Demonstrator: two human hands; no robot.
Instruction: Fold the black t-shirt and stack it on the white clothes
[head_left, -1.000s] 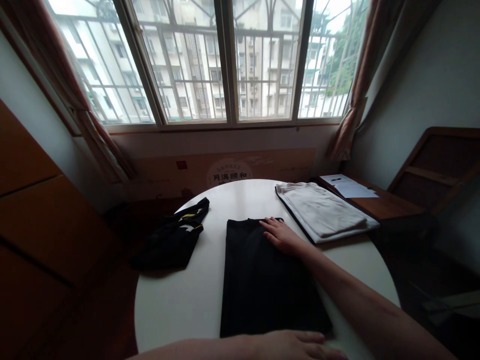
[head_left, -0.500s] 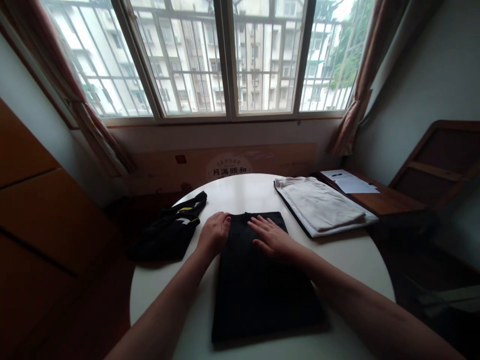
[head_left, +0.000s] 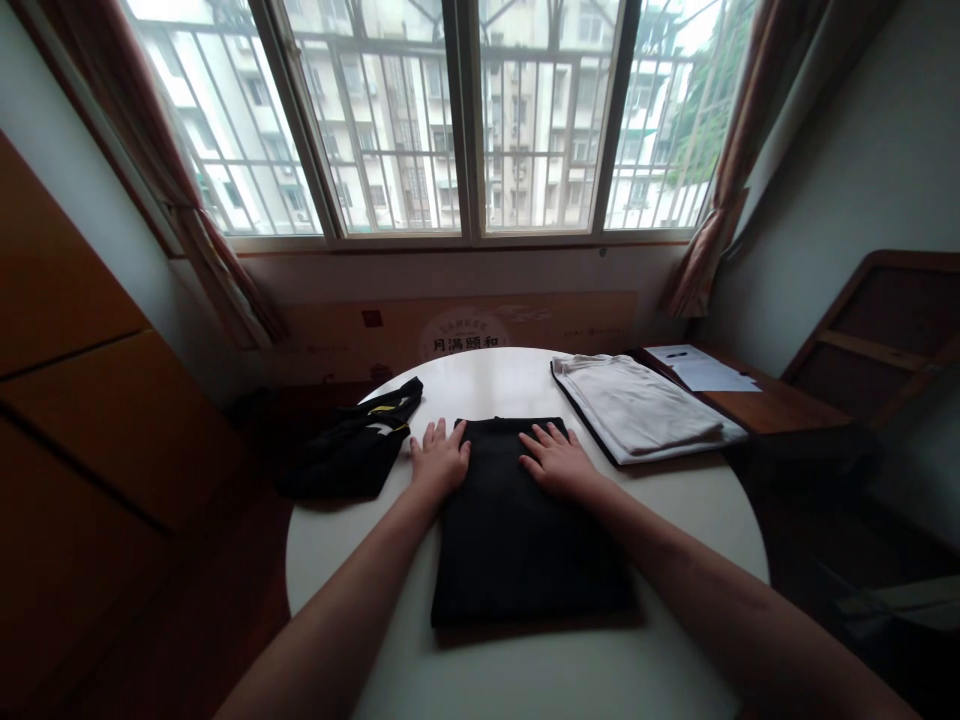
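A folded black garment [head_left: 529,560] lies flat on the round white table [head_left: 420,670] in front of me. Its kind cannot be made out. My left hand [head_left: 441,458] rests at its far left corner, fingers spread, partly on the cloth and partly on the tabletop. Flat across the far right corner lies my right hand [head_left: 559,462], its fingers stretched out and apart. Neither hand grips anything.
To the left, a crumpled black garment with yellow and white trim [head_left: 356,440] hangs over the table edge. Folded white clothes [head_left: 645,410] lie at the right on something black. Beyond stands a wooden side table [head_left: 787,405] with a paper [head_left: 701,368]. A window spans the back.
My left hand has opened from a curled shape and spread its fingers. My right hand has shifted slightly right, toward the garment's far right corner. The view has moved a little.
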